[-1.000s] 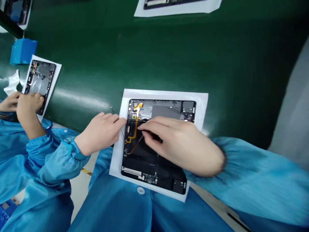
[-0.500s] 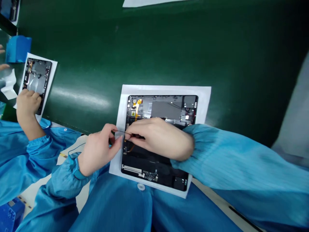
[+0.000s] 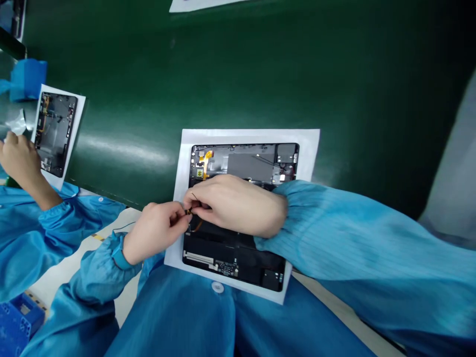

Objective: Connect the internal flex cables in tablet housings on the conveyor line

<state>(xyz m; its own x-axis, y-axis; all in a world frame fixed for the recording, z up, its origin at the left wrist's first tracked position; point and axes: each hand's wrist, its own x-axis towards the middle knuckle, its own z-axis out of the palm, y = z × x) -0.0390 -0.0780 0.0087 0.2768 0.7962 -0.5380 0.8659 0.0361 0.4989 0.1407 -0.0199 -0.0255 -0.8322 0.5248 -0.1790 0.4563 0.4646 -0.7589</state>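
An opened tablet (image 3: pixel 238 241), with its inner parts bare, lies on a white sheet (image 3: pixel 302 166) on the bench in front of me. Over its left edge my two hands meet fingertip to fingertip. My left hand (image 3: pixel 158 227) pinches a small dark part (image 3: pixel 188 211), too small to make out fully. My right hand (image 3: pixel 232 204) reaches across the tablet from the right, thumb and fingers closed on a thin black wire (image 3: pixel 194 196). An orange flat cable (image 3: pixel 207 162) shows at the tablet's upper left. My right hand and sleeve hide the tablet's middle.
On the left, a co-worker's hand (image 3: pixel 21 157) is beside another opened tablet (image 3: pixel 55 134) on white paper. A blue box (image 3: pixel 29 79) stands beyond it. The green bench (image 3: pixel 260 64) stretches ahead, with a blue crate (image 3: pixel 22 320) on the floor at lower left.
The wire was stretched between my hands; now my fingertips have come together at the tablet's left edge. The co-worker's hand has moved left, off the other tablet.
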